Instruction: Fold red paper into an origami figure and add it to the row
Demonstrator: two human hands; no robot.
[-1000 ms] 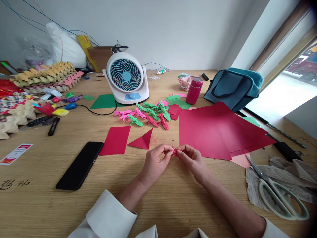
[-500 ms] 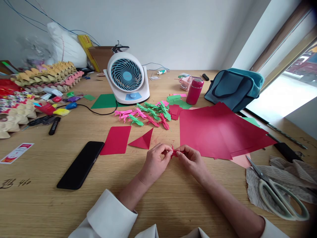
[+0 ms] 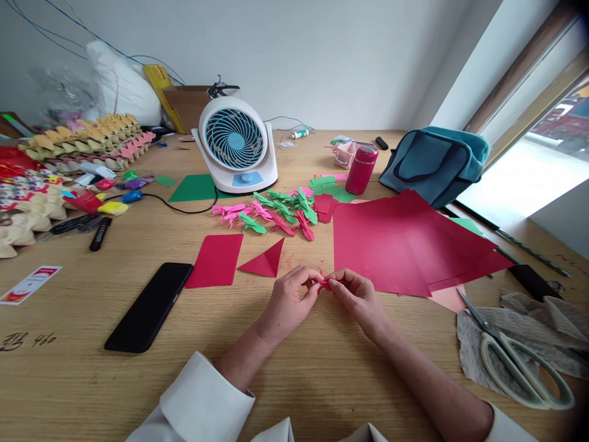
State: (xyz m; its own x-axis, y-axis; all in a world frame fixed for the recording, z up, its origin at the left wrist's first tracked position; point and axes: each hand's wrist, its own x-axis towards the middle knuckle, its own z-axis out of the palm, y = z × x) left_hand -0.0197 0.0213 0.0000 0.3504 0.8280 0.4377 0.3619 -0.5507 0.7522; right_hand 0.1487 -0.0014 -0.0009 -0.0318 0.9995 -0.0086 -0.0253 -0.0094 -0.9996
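Your left hand (image 3: 292, 296) and right hand (image 3: 356, 293) both pinched the small red paper piece (image 3: 324, 283), over the bench (image 3: 304, 380) and near the large red sheets (image 3: 391, 245). You appeared to be shaping its folds; the next move, in judgement, called for light, precise pressure from both sides.

Papercraft workspace: red sheets (image 3: 391, 245), scissors (image 3: 496, 336), folded figures (image 3: 286, 210).

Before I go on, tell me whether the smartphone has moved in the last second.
No; the smartphone keeps its place relative to the handwritten 460 on the tabletop.
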